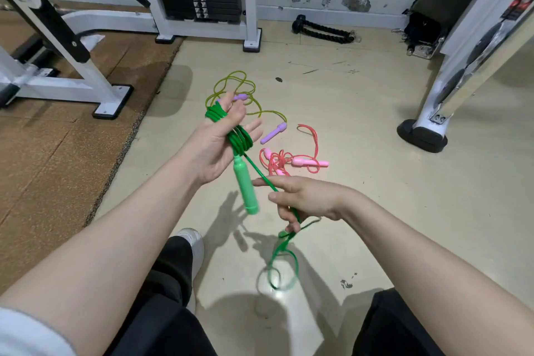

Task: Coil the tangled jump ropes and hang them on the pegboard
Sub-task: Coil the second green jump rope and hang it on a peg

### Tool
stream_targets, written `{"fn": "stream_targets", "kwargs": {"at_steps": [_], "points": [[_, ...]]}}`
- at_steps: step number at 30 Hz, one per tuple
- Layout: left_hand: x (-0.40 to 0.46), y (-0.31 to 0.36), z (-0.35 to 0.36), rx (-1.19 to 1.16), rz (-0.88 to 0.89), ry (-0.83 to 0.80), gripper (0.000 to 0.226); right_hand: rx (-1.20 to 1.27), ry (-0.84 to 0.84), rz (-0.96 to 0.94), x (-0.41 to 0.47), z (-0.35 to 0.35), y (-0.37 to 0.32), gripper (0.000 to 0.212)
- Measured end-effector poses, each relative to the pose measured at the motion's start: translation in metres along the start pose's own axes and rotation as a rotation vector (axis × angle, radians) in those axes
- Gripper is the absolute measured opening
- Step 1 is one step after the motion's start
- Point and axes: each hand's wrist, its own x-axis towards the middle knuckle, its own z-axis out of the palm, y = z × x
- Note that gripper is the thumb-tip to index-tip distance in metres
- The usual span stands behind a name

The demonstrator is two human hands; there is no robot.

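The left hand (219, 139), raised palm-up, has the green jump rope (242, 139) coiled round its fingers, one green handle (245, 186) dangling below. The right hand (303, 196), lower, pinches the taut cord (the slack trails to the floor (361, 124)). Beyond lie a yellow rope (248, 95) and a pink rope (289, 162), tangled.

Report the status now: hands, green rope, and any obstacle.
Left hand wrapped in green rope coils, handle hanging. Right hand pinching the loose cord. Yellow rope and pink rope tangled on floor; no obstacle seen.
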Motion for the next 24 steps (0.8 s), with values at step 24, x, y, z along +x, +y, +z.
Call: {"fn": "stream_targets", "kwargs": {"at_steps": [24], "points": [[0.002, 0.009, -0.022, -0.352, -0.187, -0.409, 0.064, 0.149, 0.177, -0.069, 0.006, -0.005, -0.009, 0.025]]}}
